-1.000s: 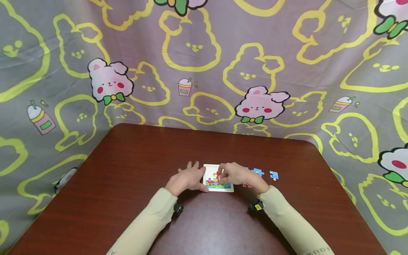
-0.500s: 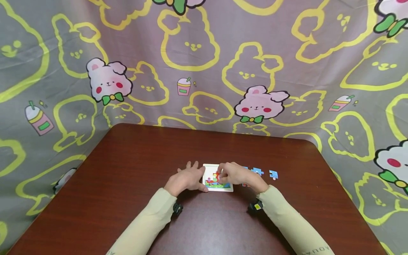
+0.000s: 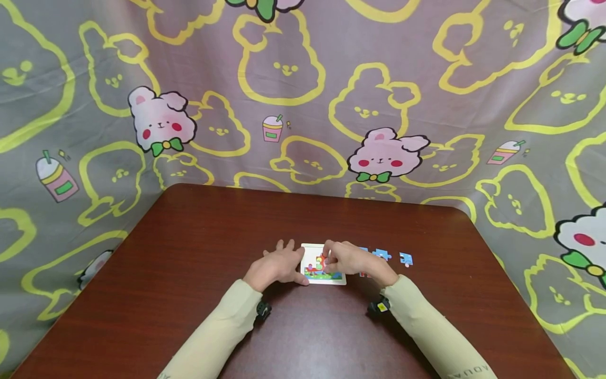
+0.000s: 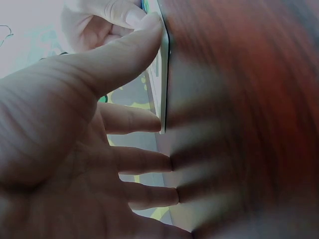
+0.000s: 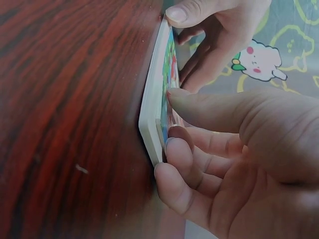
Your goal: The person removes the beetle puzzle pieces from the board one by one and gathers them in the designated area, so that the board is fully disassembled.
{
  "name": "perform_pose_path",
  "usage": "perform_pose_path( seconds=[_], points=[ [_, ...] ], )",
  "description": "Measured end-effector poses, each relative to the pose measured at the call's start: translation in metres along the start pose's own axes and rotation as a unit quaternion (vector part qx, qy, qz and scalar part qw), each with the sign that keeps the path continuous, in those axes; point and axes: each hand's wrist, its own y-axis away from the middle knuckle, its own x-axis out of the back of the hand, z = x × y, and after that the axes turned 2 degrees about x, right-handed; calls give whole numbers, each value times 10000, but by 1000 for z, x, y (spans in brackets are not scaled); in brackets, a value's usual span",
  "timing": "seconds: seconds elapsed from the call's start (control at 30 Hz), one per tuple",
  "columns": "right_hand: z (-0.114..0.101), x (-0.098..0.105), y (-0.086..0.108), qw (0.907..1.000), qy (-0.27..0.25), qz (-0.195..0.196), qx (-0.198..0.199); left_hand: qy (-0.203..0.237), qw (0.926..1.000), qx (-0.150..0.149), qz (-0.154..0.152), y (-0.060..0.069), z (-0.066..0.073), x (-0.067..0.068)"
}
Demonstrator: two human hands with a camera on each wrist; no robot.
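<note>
A white-rimmed puzzle tray (image 3: 326, 282) lies flat between the hands, its picture showing red figures over green and blue. My left hand (image 3: 279, 266) has its fingers spread on the table at the tray's left side; the left wrist view shows the thumb of this hand (image 4: 75, 134) on the tray's edge (image 4: 164, 89). My right hand (image 3: 350, 259) pinches a red puzzle piece (image 3: 320, 261) against the picture; its fingertips partly cover the piece. In the right wrist view, this hand (image 5: 249, 144) has its thumb on the picture and other fingers curled at the tray's rim (image 5: 150, 102).
Loose blue pieces lie right of the tray, one (image 3: 381, 255) behind the right wrist and another (image 3: 405, 259) farther right. A partly hidden red piece (image 3: 363, 274) sits beside the right forearm. Patterned cloth (image 3: 303, 116) hangs behind the brown table (image 3: 227, 226).
Both hands stay nearly where they were. The right fingertips remain at the red piece, with no clear shift of the piece or tray.
</note>
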Motion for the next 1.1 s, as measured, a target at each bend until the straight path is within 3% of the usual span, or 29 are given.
perform_pose_path(
  seconds=[0.63, 1.1],
  points=[
    [0, 0, 5, 9984, -207, 125, 517, -11, 9999, 77, -91, 0, 0, 0],
    [-4, -2, -3, 9967, -135, 214, 773, -53, 10000, 58, -50, -1, -1, -2]
  ],
)
